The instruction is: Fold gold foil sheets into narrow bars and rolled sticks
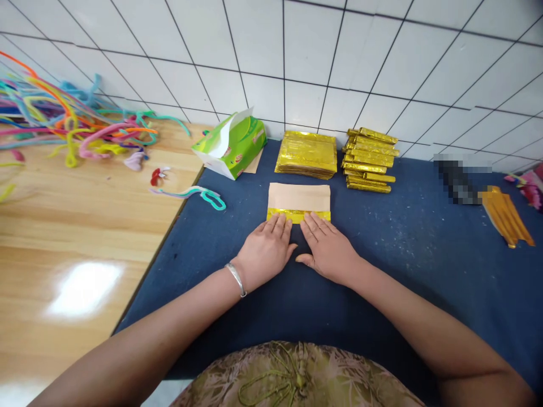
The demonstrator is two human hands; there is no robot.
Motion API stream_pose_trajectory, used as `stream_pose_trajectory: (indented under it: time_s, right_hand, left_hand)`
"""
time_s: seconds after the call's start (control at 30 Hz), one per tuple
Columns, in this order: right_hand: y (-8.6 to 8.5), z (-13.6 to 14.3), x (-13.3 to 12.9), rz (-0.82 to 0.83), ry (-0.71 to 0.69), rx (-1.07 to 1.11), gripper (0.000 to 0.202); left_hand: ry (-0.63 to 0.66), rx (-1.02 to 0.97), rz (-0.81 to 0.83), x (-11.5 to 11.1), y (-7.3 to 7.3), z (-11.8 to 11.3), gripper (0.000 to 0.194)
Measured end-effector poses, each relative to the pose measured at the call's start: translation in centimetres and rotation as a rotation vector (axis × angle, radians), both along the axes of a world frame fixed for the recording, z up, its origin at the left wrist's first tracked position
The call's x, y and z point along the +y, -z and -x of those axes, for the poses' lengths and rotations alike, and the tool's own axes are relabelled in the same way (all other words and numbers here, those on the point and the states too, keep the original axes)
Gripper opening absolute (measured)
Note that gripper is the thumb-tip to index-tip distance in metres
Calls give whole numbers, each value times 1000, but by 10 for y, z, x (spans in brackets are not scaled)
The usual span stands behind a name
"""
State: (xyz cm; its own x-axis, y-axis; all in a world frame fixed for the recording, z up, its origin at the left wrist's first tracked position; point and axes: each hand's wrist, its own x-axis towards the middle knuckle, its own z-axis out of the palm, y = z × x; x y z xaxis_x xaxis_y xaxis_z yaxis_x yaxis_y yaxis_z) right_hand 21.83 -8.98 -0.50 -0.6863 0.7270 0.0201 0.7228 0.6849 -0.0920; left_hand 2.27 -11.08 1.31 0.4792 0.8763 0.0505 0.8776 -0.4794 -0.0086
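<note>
A sheet of gold foil paper (299,198) lies on the dark blue mat, its plain pinkish-beige side up, with the near edge folded over to show a gold strip. On that strip's left part rest the straight fingertips of my left hand (266,249), palm down. My right hand (328,247) presses flat on the right part, fingers stretched out and thumb apart. Just beyond the sheet sits a stack of gold foil paper (306,154). To its right is a pile of rolled gold paper strips (369,160).
A green tissue packet (237,144) stands left of the stack. Colourful pipe cleaners (72,121) heap on the wooden table (85,232), and a looped teal one (212,198) lies on the mat (382,232). Orange-gold folded strips (507,217) lie far right. White tiles (314,56) wall the back.
</note>
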Motion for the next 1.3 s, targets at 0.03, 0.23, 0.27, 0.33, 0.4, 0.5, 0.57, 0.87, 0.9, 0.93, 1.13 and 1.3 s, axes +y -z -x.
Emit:
stream_pose_trajectory:
  time_s: [0.03, 0.23, 0.27, 0.33, 0.4, 0.5, 0.57, 0.87, 0.9, 0.93, 1.13, 1.3]
  right_hand:
    - [-2, 0, 0, -7, 15, -11, 77]
    - [-16, -5, 1, -59, 49, -47, 62]
    - [-17, -6, 1, -66, 44, -49, 60]
    - [-20, -7, 2, -82, 46, -57, 58]
    - [-22, -9, 2, -103, 66, -69, 58]
    - [-26, -12, 2, -146, 88, -86, 54]
    - [-29, -13, 3, -166, 94, -110, 48]
    - [-38, -24, 11, -191, 140, 38, 39]
    - [-36, -28, 16, -225, 174, 43, 35]
    - [-35, -31, 22, -248, 205, 37, 31]
    - [-21, -35, 39, -215, 160, -24, 48]
    - [-13, -31, 39, -215, 101, 15, 51]
  left_hand:
    - [-12, 0, -5, 0, -1, 1, 49]
    - [-66, -16, -10, 3, -12, 12, 42]
    - [-67, -21, -13, 3, -13, 13, 41]
    - [-63, -25, -20, 4, -14, 15, 41]
    - [-59, -27, -29, 4, -14, 16, 40]
    - [-51, -34, -48, 2, -15, 16, 40]
    - [-43, -44, -65, 2, -14, 16, 39]
    - [-49, -181, -109, 33, 2, 35, 32]
    - [-54, -191, -108, 36, 4, 37, 31]
    - [-59, -200, -105, 38, 5, 38, 31]
    - [-55, -242, -56, 39, 10, 38, 42]
    - [-83, -285, -37, 42, 8, 32, 50]
